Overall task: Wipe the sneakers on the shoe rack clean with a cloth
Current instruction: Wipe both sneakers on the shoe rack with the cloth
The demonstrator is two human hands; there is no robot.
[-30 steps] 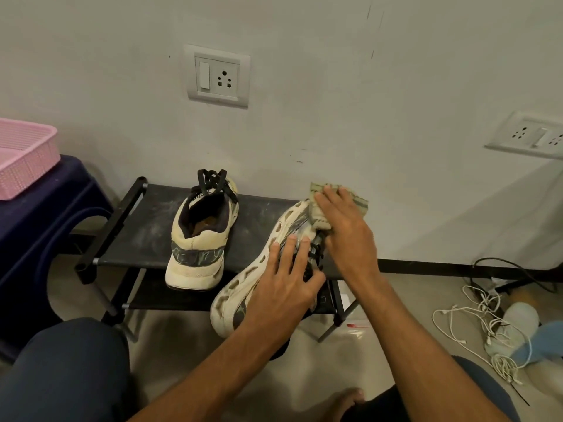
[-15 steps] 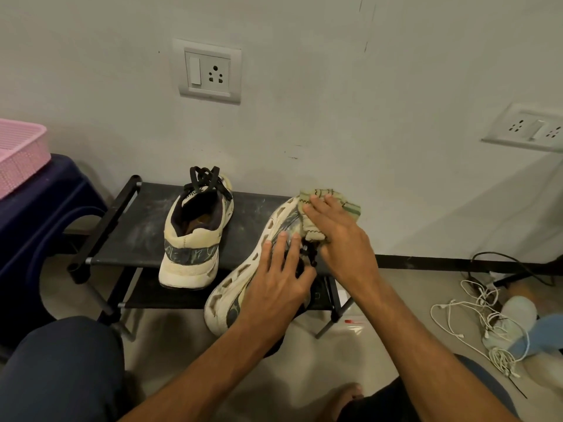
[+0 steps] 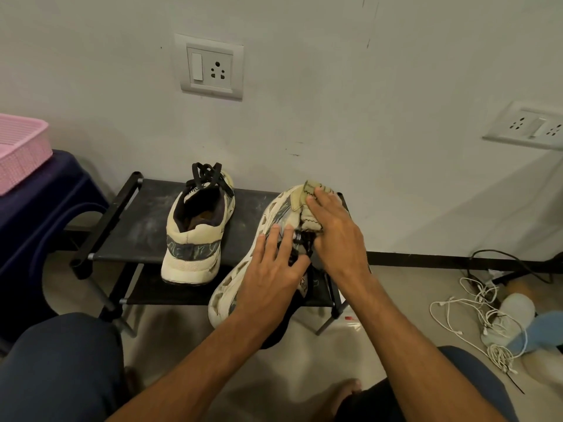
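While your left hand [image 3: 271, 275] lies flat on the tilted cream mesh sneaker [image 3: 228, 287] at centre frame, your right hand [image 3: 335, 239] presses the pale green cloth [image 3: 313, 188] on its toe; overhanging the black fabric shoe rack [image 3: 137, 236], it may slip off if pushed hard.

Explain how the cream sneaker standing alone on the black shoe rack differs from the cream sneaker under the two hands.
The lone cream sneaker stands upright, heel toward the camera; the held cream sneaker lies tilted, heel overhanging the black shoe rack. The lone one is untouched; on the held one the left hand rests and the right hand presses a pale cloth. Both have black laces.
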